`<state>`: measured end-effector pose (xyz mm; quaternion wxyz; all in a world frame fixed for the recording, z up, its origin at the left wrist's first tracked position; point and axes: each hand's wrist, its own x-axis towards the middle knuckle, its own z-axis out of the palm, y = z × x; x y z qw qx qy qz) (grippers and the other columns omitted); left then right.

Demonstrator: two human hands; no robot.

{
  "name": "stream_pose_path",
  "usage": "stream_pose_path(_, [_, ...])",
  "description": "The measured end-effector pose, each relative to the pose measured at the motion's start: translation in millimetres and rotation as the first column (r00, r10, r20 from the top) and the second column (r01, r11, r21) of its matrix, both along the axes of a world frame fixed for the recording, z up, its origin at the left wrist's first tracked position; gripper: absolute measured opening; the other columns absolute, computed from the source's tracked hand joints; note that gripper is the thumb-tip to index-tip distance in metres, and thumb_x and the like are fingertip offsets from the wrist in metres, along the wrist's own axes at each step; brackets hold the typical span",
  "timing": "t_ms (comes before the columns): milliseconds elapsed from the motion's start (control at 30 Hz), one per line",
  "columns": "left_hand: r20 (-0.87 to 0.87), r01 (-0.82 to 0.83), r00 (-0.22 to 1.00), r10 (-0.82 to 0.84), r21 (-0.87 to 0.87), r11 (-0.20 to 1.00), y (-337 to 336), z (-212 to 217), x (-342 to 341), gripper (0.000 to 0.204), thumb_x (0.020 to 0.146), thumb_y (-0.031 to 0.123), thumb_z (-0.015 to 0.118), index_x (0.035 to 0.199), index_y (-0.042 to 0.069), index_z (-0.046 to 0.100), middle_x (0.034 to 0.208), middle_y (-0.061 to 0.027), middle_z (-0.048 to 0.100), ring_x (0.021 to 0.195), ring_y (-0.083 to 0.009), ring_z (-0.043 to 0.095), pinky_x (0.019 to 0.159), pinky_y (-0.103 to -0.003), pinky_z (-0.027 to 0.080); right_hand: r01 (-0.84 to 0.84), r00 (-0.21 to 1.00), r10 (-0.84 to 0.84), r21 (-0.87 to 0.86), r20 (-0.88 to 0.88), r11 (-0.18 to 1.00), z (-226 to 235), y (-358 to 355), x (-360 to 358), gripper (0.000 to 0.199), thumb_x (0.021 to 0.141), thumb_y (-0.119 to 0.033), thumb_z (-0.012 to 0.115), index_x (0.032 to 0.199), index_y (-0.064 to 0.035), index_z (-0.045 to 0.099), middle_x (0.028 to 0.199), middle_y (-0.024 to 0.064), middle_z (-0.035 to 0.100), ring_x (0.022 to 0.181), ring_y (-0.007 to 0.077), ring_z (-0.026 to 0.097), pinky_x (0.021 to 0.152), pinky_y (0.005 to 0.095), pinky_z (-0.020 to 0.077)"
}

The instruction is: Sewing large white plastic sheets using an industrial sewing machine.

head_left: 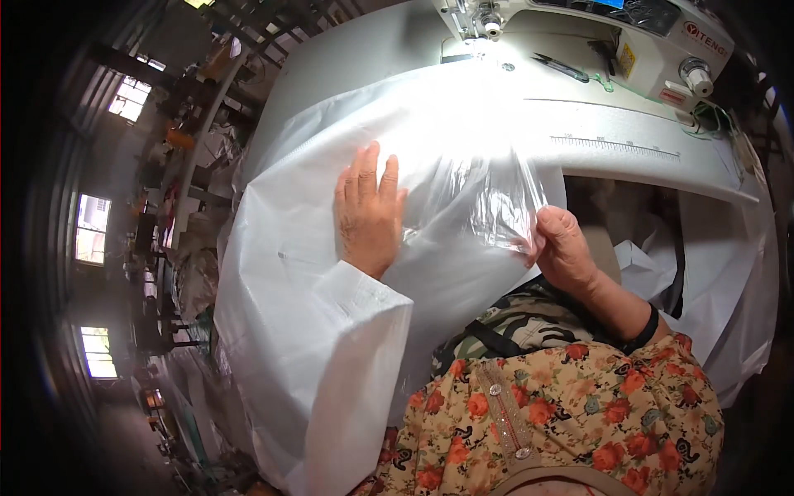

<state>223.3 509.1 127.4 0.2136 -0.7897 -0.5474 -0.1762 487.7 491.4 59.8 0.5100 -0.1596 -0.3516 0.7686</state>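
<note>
My left hand (370, 212) lies flat, fingers stretched, on a large white plastic-like sheet (277, 331). White material covers my left forearm; whether it is a sleeve or part of the sheet, I cannot tell. With thumb and fingers closed, my right hand (567, 250) pinches the edge of a clear plastic film (502, 211). That film stretches up from my right hand toward the sewing machine (662, 62). Under the machine's needle area (480, 48), glare washes out the sheet, and the stitching point is hard to make out.
Black snips (561, 69) and a small green item (605, 83) lie beside the machine. A ruler scale (616, 147) runs along the table's right part. Below it, an opening shows white sheeting (649, 269). Cluttered racks (194, 182) stand at the left.
</note>
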Motion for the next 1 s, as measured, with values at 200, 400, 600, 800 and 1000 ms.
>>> stream_pose_path(200, [-0.253,-0.181,0.948,0.193,0.069,0.981,12.8,13.5,-29.3,0.065,0.081,0.018,0.069,0.14,0.01,0.042,0.149,-0.0114,0.036,0.14,-0.0292,0.029,0.109,-0.058,0.023,-0.143,0.99,0.141,-0.077,-0.028,0.987,0.9,-1.7,-1.1,0.034,0.097,-0.029,0.057,0.074,-0.0035,0.059,0.061,0.0061,0.06,0.049,0.012,0.056,0.046,0.0242,0.0461])
stream_pose_path(400, [-0.272,-0.231,0.937,0.218,-0.013,0.973,35.5,19.5,-57.1,0.051,0.08,0.01,0.063,0.129,0.009,0.052,0.137,-0.0102,0.049,0.133,-0.0254,0.041,0.107,-0.056,0.028,-0.205,0.979,0.202,-0.15,-0.039,0.967,-14.6,-0.1,0.9,0.028,0.094,-0.024,0.061,0.076,-0.0035,0.059,0.063,0.0069,0.06,0.049,0.0122,0.056,0.045,0.0241,0.0464])
stream_pose_path(600, [0.12,-0.041,0.992,0.047,-0.049,0.998,35.9,57.4,-66.9,0.012,0.081,0.003,0.06,0.091,0.002,0.068,0.077,-0.0142,0.066,0.069,-0.029,0.063,0.066,-0.035,0.05,-0.206,0.97,0.216,-0.093,0.114,0.974,-7.1,-2.2,-11.2,0.025,0.096,-0.022,0.058,0.079,-0.0035,0.059,0.072,0.0061,0.062,0.062,0.0122,0.059,0.058,0.0266,0.0492])
stream_pose_path(800, [0.778,0.426,0.575,0.251,-0.547,0.72,17.3,104.7,1.8,0.011,0.092,0.009,0.058,0.088,0.0,0.064,0.069,0.0061,0.052,0.062,-0.0018,0.044,0.054,-0.02,0.033,-0.209,0.966,0.203,0.02,0.161,0.978,13.5,-4.0,-16.4,0.028,0.099,-0.022,0.052,0.079,-0.0034,0.057,0.072,0.0045,0.061,0.065,0.0108,0.059,0.063,0.0257,0.0483])
stream_pose_path(1000, [0.838,0.537,0.423,0.346,-0.539,0.649,-24.0,23.2,41.9,0.011,0.095,0.012,0.054,0.097,0.001,0.058,0.068,0.005,0.055,0.058,-0.0009,0.043,0.051,-0.02,0.034,-0.167,0.934,0.113,0.136,0.339,0.976,33.6,-6.3,-21.7,0.03,0.1,-0.022,0.05,0.077,-0.0033,0.055,0.068,0.0024,0.06,0.061,0.0087,0.056,0.057,0.0244,0.0476])
